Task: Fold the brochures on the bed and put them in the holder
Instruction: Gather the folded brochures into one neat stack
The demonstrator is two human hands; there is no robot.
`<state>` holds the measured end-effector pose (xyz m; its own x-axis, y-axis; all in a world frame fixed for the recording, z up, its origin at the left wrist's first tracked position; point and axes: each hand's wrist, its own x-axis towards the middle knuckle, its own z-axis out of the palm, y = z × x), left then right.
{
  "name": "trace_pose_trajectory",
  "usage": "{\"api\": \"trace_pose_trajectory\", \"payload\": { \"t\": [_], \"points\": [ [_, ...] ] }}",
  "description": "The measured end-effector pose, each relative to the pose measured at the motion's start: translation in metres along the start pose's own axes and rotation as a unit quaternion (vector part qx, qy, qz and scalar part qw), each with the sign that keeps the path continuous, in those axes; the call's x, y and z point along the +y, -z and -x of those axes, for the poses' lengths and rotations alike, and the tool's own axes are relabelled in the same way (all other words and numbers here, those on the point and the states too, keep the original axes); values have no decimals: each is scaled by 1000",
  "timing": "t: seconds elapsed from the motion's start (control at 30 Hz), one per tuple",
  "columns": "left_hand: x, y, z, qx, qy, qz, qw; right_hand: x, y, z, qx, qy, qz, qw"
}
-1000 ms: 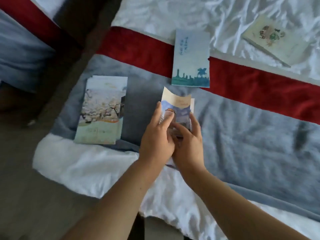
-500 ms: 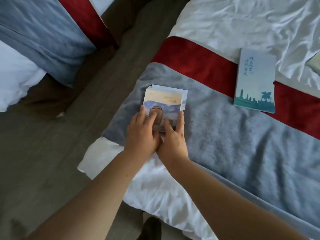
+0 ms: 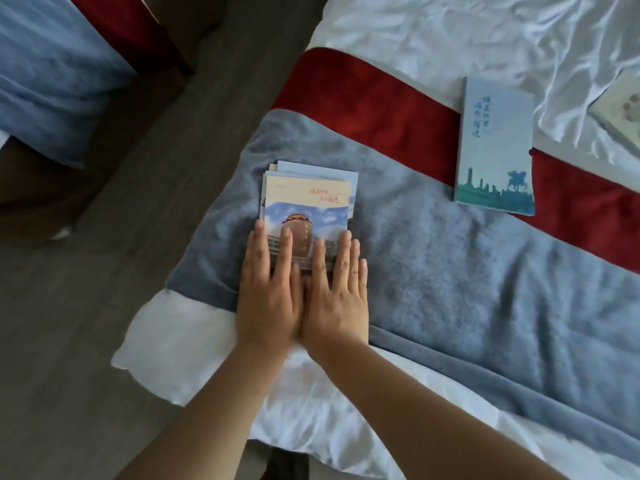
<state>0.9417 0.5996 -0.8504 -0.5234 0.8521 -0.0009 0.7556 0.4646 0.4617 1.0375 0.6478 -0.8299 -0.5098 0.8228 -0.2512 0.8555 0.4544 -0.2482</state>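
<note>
Brochure (image 3: 306,216), folded, lies near the bed's (image 3: 450,271) corner; left hand (image 3: 268,294) and right hand (image 3: 336,296) press its near end, fingers straight and flat.

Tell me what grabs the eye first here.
The left hand and right hand lie flat side by side, straight fingers pressing the near end of the folded brochure stack on the grey blanket. To the right, a blue skyline brochure lies across the red band.
</note>
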Motion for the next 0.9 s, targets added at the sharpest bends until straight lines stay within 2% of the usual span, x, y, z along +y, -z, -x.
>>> {"api": "trace_pose_trajectory", "payload": {
  "t": [0.17,0.3,0.37,0.47,0.57,0.7,0.8,0.9],
  "points": [
    [8,4,-2,-47,15,-80,996,14,35,-8,-108,36,-30,993],
    [26,11,-14,-66,45,-60,995,76,61,-31,-54,111,-13,992],
    [35,13,-20,-74,62,-70,993,117,73,-43,-9,106,4,994],
    [60,16,-32,-69,71,-120,988,176,96,-58,47,56,12,997],
    [108,13,-49,-70,9,-139,988,228,113,-69,57,-31,44,997],
    [186,-15,-73,-131,-89,-98,983,273,128,-73,-1,-133,11,991],
    [236,-38,-94,-173,-134,-97,971,287,135,-68,-27,-103,-21,994],
    [272,-63,-110,-202,-120,-109,966,302,143,-62,-45,-49,-11,998]
  ]
}}
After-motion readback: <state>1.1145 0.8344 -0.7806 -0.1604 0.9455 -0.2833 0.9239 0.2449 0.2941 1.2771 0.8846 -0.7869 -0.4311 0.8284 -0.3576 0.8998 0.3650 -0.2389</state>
